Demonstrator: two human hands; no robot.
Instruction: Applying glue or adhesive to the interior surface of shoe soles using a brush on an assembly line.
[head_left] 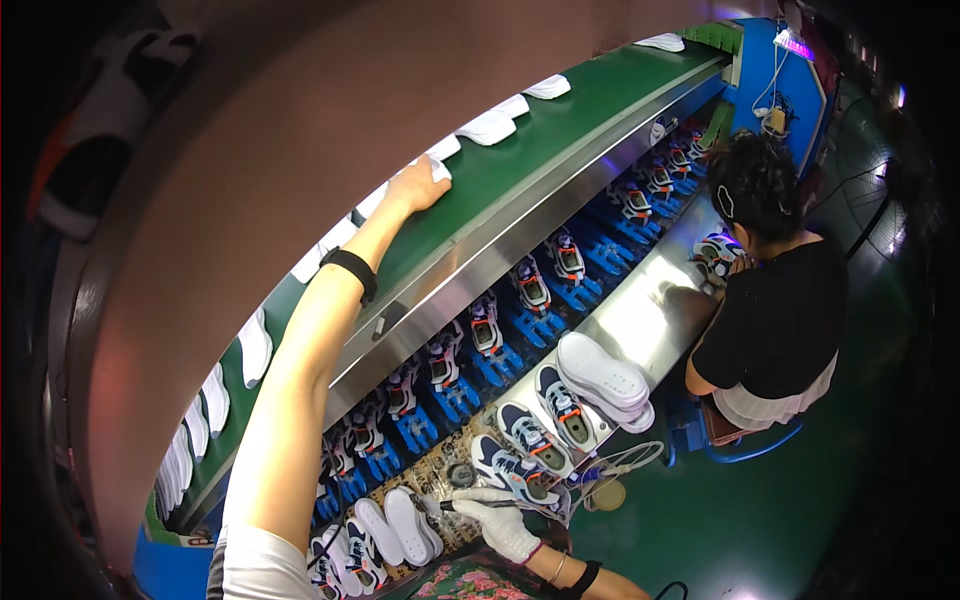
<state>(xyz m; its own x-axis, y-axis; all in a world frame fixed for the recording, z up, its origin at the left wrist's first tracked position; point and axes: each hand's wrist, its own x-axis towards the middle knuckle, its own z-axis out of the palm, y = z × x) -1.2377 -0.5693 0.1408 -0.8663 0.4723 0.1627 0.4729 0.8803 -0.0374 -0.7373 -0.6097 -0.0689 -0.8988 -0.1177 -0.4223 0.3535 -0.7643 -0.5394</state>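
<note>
My bare left hand reaches far up onto the green conveyor belt, its fingers closed over a white shoe sole in a row of similar soles. At the near edge of the workbench, my right hand wears a white glove. Its fingers close round a thin dark-handled tool, which looks like a brush. Just beyond the glove lie several navy and white sneakers with orange details. A stack of white soles sits beside them. Left of the glove are more white soles and a sneaker.
Below the belt's metal edge, a lower line carries sneakers on blue holders. A round dark container stands on the bench. To the right, a seated co-worker in black handles a sneaker. A brown panel overhangs the belt.
</note>
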